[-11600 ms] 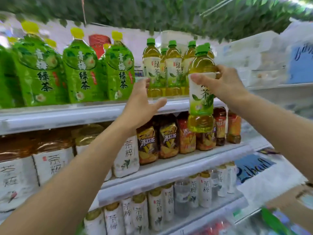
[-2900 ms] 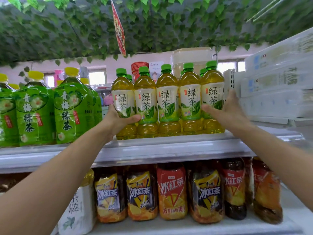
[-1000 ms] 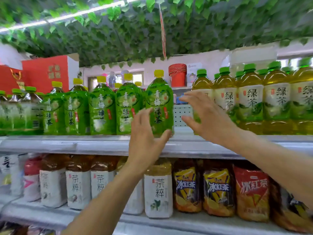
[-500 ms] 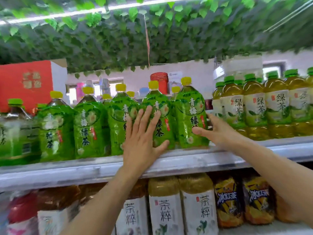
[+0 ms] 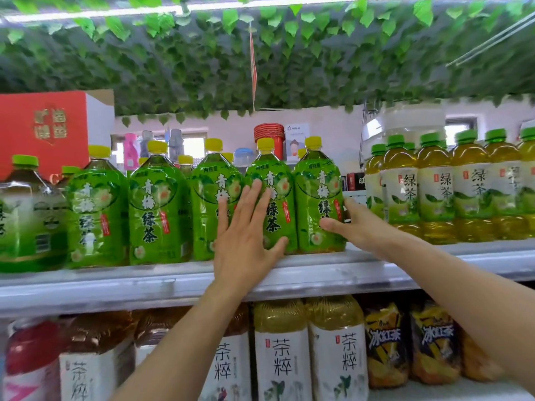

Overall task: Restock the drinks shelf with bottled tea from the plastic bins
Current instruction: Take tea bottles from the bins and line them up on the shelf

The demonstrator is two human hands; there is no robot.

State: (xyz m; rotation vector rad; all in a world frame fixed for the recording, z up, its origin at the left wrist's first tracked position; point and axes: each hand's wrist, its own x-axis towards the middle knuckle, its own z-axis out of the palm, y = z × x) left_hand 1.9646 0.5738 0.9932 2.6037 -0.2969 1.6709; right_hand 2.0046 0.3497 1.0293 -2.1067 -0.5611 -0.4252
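My left hand (image 5: 246, 244) now presses spread fingers (image 5: 254, 195) on plum tea bottles (image 5: 270, 198); right hand (image 5: 351, 224) cups the end bottle (image 5: 317, 198), squaring the row at the shelf (image 5: 318, 273) front edge.

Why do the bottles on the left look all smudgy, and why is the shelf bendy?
In the head view, the left-edge bottles are smeared by blur, while the green bottles near the left hand and right hand look sharper; the wide-angle lens curves the shelf edge; the windows behind glare white.
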